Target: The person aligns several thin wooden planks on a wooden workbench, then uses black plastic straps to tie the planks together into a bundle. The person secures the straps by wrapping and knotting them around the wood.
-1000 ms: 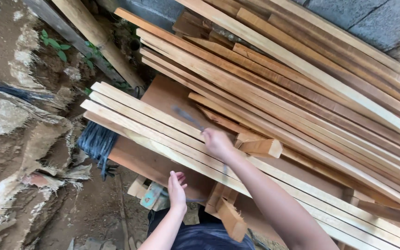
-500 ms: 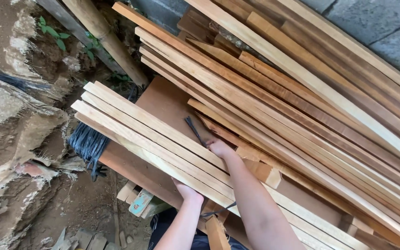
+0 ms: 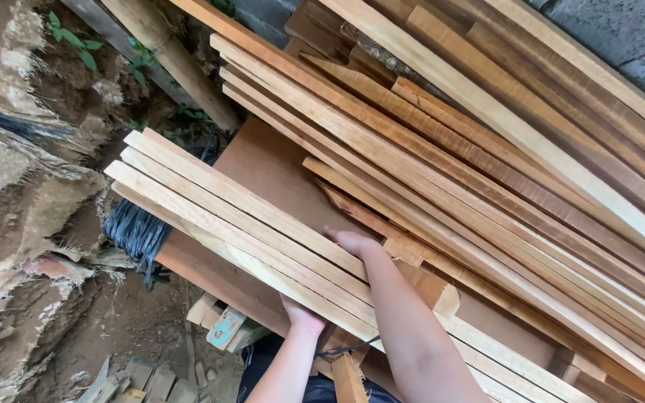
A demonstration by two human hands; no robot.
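Head view looks down on a person bent over a heap of wood. Nearest, at the bottom middle of the frame, the left hand [image 3: 301, 313] reaches under the lower edge of a bundle of pale slats [image 3: 248, 224]. Its fingers are hidden below the wood, so I cannot tell whether they are curled or flat; they seem to support the bundle from beneath. A little higher, near the centre, the right hand [image 3: 352, 240] lies on the upper edge of the same bundle, fingers bent over the edge and closed on it. The bundle runs from the middle left of the frame down toward the lower right and rests on a brown board [image 3: 263, 160].

Below the left hand, some small wood offcuts [image 3: 225, 325] lie on the dirt floor [image 3: 125, 321]. At the left end of the bundle there is a dark roll of twine [image 3: 137, 230].

Farther up and to the right, a large stack of long planks [image 3: 502, 149] leans against a grey block wall [image 3: 621, 37].

The slats in the bundle are loose, not tied, so I judge they may slide apart if one hand lifts more than the other. The long free end at the left could drop and twist the grip. The rough edges could give splinters to bare hands. Pulling the bundle may also disturb the leaning planks above it, and the offcuts on the floor are easy to step on.
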